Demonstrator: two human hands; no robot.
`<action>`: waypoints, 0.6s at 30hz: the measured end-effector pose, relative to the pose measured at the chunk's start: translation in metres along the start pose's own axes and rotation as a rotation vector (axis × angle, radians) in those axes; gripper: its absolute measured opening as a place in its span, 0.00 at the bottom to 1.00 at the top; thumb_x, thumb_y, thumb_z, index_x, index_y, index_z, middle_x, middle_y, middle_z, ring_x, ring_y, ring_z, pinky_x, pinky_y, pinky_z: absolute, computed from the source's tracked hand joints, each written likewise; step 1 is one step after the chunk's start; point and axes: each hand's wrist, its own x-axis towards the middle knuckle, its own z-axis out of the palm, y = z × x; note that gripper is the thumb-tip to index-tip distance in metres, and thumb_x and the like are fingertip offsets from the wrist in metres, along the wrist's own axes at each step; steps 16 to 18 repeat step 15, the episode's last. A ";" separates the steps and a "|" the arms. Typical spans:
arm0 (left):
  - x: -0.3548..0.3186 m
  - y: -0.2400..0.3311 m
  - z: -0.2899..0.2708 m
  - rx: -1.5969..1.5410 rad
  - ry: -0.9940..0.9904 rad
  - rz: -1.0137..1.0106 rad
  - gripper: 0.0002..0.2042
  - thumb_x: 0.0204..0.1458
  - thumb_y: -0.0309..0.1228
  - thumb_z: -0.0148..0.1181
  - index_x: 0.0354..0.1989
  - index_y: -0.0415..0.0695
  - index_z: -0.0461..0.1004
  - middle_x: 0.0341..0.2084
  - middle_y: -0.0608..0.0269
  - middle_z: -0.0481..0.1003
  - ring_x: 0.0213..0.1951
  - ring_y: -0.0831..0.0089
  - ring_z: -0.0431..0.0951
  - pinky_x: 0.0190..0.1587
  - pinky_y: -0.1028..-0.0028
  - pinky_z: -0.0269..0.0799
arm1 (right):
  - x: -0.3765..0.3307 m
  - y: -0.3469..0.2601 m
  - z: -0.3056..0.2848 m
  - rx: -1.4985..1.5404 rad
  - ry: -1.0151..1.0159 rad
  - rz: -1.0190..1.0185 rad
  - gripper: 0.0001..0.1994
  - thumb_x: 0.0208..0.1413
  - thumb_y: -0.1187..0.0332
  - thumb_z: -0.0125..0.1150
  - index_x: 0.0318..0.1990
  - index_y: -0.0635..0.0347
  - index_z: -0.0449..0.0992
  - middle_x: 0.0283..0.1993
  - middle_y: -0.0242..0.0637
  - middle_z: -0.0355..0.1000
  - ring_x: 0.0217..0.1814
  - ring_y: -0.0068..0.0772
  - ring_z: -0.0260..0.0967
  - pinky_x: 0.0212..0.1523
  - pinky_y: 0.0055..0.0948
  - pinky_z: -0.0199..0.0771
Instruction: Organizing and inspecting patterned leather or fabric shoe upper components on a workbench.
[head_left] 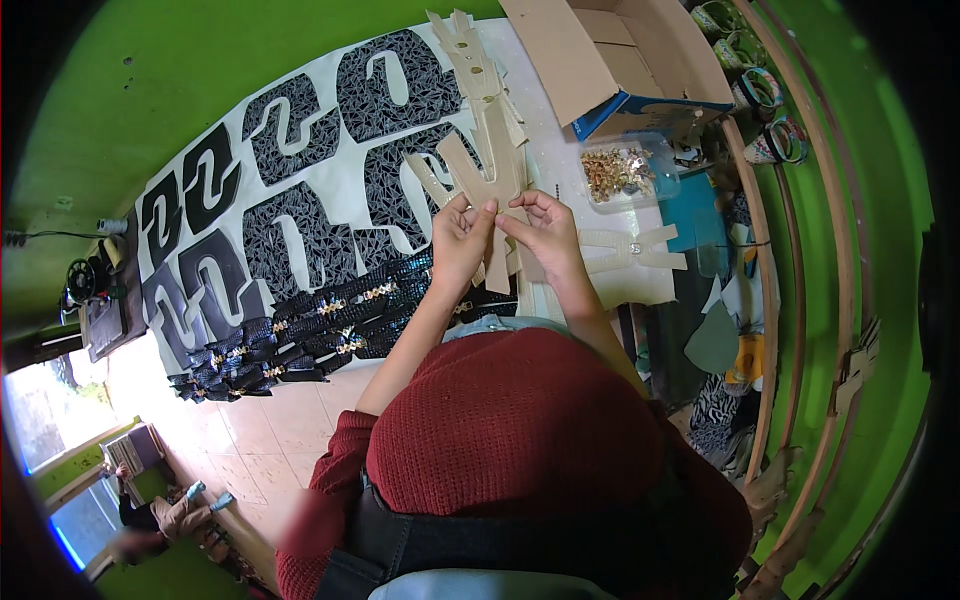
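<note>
Close in front of me, my left hand (462,240) and my right hand (545,235) meet with bent fingers and thumbs, pinching a beige sandal-upper piece (487,183) with several flat straps. Whether a small ornament sits between my fingertips is too small to tell. Beyond my hands, more beige strap pieces (483,80) lie overlapped in a long row, some with small metal fittings. To the right of my right hand rests another beige strap piece (632,249), with a shiny ornament at its centre. A clear plastic tub (668,182) of gold-coloured metal fittings stands farther right.
Black patterned sheets (385,85) with curved cutouts cover the table's left. Glossy black straps with gold ornaments (300,330) lie along its near left edge. An open cardboard box (640,60) stands at the back right. Finished sandals (775,140) hang on a wooden rack. A person (175,515) sits far left.
</note>
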 end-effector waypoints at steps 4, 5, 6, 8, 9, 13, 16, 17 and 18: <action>0.002 -0.009 -0.006 0.028 -0.015 -0.004 0.09 0.54 0.25 0.52 0.41 0.33 0.67 0.24 0.64 0.75 0.24 0.88 0.70 0.24 0.88 0.62 | 0.000 0.002 -0.001 0.035 0.029 0.142 0.13 0.43 0.81 0.63 0.37 0.62 0.68 0.39 0.36 0.70 0.42 0.20 0.67 0.43 0.18 0.68; 0.003 -0.011 -0.009 0.046 -0.028 -0.020 0.08 0.54 0.25 0.51 0.40 0.33 0.67 0.24 0.64 0.75 0.24 0.87 0.70 0.24 0.88 0.61 | 0.000 0.003 -0.001 0.066 0.023 0.124 0.13 0.42 0.80 0.63 0.36 0.61 0.69 0.39 0.36 0.70 0.41 0.21 0.68 0.42 0.19 0.68; 0.004 -0.010 -0.008 0.064 -0.044 -0.038 0.08 0.54 0.25 0.51 0.39 0.34 0.67 0.24 0.64 0.75 0.23 0.87 0.70 0.24 0.88 0.61 | 0.000 0.003 -0.001 0.097 0.019 0.107 0.12 0.42 0.80 0.63 0.36 0.61 0.69 0.38 0.35 0.71 0.41 0.21 0.68 0.41 0.21 0.69; 0.003 -0.005 -0.006 0.057 -0.006 -0.065 0.07 0.55 0.25 0.51 0.38 0.34 0.67 0.24 0.64 0.75 0.22 0.87 0.70 0.23 0.88 0.61 | -0.004 0.002 0.004 -0.116 0.096 -0.049 0.13 0.42 0.79 0.64 0.37 0.61 0.70 0.38 0.34 0.71 0.40 0.24 0.69 0.40 0.24 0.69; 0.002 -0.001 -0.005 0.052 0.035 -0.089 0.07 0.55 0.25 0.50 0.37 0.34 0.68 0.23 0.65 0.75 0.21 0.87 0.69 0.22 0.88 0.60 | -0.006 -0.001 0.008 -0.327 0.169 -0.205 0.14 0.42 0.78 0.64 0.38 0.61 0.70 0.38 0.34 0.72 0.39 0.26 0.70 0.40 0.27 0.70; 0.004 -0.002 -0.007 -0.022 0.135 -0.075 0.08 0.55 0.27 0.50 0.39 0.35 0.67 0.22 0.65 0.74 0.19 0.87 0.68 0.20 0.87 0.58 | -0.008 -0.014 0.008 -0.733 0.083 -0.508 0.20 0.43 0.75 0.64 0.46 0.58 0.69 0.41 0.35 0.72 0.40 0.34 0.71 0.42 0.31 0.69; 0.012 -0.016 -0.022 -0.013 -0.038 -0.137 0.15 0.55 0.32 0.51 0.48 0.38 0.64 0.27 0.62 0.75 0.29 0.85 0.72 0.31 0.85 0.66 | -0.009 -0.022 0.012 -0.950 -0.103 -0.142 0.32 0.43 0.62 0.66 0.58 0.53 0.62 0.49 0.37 0.70 0.48 0.37 0.69 0.51 0.24 0.62; 0.012 -0.016 -0.022 -0.013 -0.038 -0.137 0.15 0.55 0.32 0.51 0.48 0.38 0.64 0.27 0.62 0.75 0.29 0.85 0.72 0.31 0.85 0.66 | -0.009 -0.022 0.012 -0.950 -0.103 -0.142 0.32 0.43 0.62 0.66 0.58 0.53 0.62 0.49 0.37 0.70 0.48 0.37 0.69 0.51 0.24 0.62; 0.012 -0.016 -0.022 -0.013 -0.038 -0.137 0.15 0.55 0.32 0.51 0.48 0.38 0.64 0.27 0.62 0.75 0.29 0.85 0.72 0.31 0.85 0.66 | -0.009 -0.022 0.012 -0.950 -0.103 -0.142 0.32 0.43 0.62 0.66 0.58 0.53 0.62 0.49 0.37 0.70 0.48 0.37 0.69 0.51 0.24 0.62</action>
